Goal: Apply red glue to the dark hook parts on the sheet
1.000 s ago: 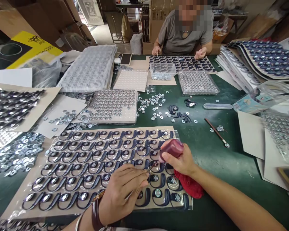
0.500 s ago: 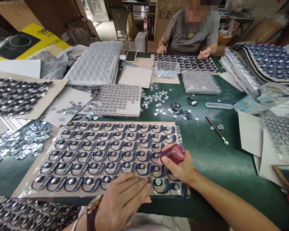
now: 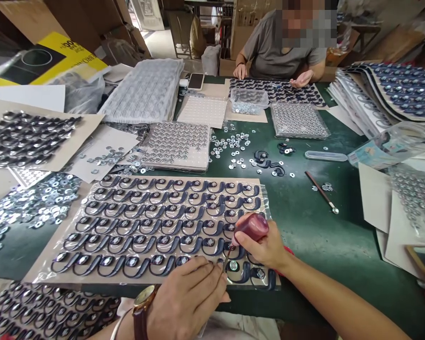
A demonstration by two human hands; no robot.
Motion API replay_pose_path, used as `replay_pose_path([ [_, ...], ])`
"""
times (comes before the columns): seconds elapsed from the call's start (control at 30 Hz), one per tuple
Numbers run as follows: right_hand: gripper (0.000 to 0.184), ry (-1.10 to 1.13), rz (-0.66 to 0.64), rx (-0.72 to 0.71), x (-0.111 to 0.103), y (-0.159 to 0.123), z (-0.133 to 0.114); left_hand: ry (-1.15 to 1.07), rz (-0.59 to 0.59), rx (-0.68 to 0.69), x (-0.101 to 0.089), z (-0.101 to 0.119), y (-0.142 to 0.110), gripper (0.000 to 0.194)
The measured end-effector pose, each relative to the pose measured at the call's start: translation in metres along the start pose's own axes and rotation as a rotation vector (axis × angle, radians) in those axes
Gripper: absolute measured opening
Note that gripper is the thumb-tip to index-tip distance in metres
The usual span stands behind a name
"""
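My right hand is closed around a small dark-red bottle, tilted with its mouth toward the left. My left hand pinches a thin stick whose tip points up at the bottle's mouth. Both hands hover over the near right corner of a cardboard sheet covered in clear film, carrying rows of dark blue hook-shaped parts with shiny round centres. A red cloth peeks out behind my right wrist. A watch sits on my left wrist.
Loose metal washers lie scattered on the green table. A brush lies to the right. Trays of washers, stacked sheets and cardboard surround the work area. A person opposite works over another sheet.
The camera view shifted, so the sheet sits higher and a second sheet shows at the bottom left. My hands stay together, stick tip at the bottle mouth.
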State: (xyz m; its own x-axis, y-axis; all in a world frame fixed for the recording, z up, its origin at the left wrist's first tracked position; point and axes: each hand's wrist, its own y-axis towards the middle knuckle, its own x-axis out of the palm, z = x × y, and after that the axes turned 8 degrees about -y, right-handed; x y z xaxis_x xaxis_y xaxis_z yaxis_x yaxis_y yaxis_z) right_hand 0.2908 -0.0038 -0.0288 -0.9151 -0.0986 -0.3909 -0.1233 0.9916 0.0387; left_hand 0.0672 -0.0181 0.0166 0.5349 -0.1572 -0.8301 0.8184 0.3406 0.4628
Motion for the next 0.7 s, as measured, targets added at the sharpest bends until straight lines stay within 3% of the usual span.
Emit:
replay_pose_path([
  [0.7,0.021,-0.17,0.133,-0.013,-0.001,0.003,-0.0042,-0.045,-0.012,-0.036,0.0012,-0.0014,-0.0039,0.02],
])
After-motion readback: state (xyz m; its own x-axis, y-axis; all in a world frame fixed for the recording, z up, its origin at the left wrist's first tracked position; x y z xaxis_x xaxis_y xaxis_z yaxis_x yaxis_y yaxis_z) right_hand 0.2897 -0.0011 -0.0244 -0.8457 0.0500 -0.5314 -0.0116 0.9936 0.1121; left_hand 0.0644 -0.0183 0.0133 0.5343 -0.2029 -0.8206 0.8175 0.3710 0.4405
